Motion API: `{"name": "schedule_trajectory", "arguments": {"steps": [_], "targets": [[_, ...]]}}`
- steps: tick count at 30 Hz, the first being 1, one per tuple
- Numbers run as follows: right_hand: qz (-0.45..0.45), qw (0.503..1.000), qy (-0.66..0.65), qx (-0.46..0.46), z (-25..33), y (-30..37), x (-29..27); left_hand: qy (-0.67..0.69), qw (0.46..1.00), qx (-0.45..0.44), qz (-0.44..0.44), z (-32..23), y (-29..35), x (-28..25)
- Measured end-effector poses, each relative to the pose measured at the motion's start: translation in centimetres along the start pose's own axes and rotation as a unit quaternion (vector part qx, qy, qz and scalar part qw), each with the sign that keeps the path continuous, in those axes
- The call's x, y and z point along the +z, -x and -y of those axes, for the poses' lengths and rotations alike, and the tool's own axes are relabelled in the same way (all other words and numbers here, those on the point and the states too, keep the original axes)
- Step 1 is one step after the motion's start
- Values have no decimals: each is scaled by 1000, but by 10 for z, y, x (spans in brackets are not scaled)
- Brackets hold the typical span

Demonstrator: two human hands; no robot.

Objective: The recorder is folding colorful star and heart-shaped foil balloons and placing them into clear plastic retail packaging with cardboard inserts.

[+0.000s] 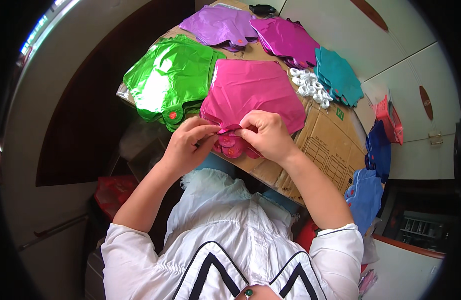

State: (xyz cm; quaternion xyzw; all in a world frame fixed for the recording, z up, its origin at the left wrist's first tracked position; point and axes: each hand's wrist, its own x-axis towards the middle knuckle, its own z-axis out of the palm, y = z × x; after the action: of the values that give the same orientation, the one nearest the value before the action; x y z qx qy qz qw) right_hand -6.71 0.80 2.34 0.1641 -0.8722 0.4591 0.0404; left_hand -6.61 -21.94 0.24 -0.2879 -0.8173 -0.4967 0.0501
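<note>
A stack of flat, shiny pink foil balloons (253,90) lies at the near edge of the cardboard in front of me. My left hand (189,145) pinches the near edge of the top balloon between thumb and fingers. Close beside it, my right hand (266,134) grips the same edge, thumb against bent forefinger. Just below the fingertips hang the rounded pink tabs (231,149) of the stack, with small red marks on them. What lies exactly between the fingertips is hidden.
Green (170,75), lilac (218,24), magenta (286,41) and teal foil stacks (338,75) surround the pink one on the cardboard (325,145). White coiled ties (310,86) lie at right. Blue foil pieces (365,192) hang off the right side, near a pink basket (389,120).
</note>
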Motion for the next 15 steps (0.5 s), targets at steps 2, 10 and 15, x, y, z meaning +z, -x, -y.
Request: {"name": "schedule_trajectory", "arguments": {"steps": [2,10,15], "targets": [[32,994,-52,89,2,-3,-3,-95,991,98,-6,2,-5,0],[-19,969,-197,149,-25,-27,-14,-151,967,191,78,2,-20,-6],[-82,922,-310,216,-47,-45,-30,-229,943,191,147,1,-44,4]]}}
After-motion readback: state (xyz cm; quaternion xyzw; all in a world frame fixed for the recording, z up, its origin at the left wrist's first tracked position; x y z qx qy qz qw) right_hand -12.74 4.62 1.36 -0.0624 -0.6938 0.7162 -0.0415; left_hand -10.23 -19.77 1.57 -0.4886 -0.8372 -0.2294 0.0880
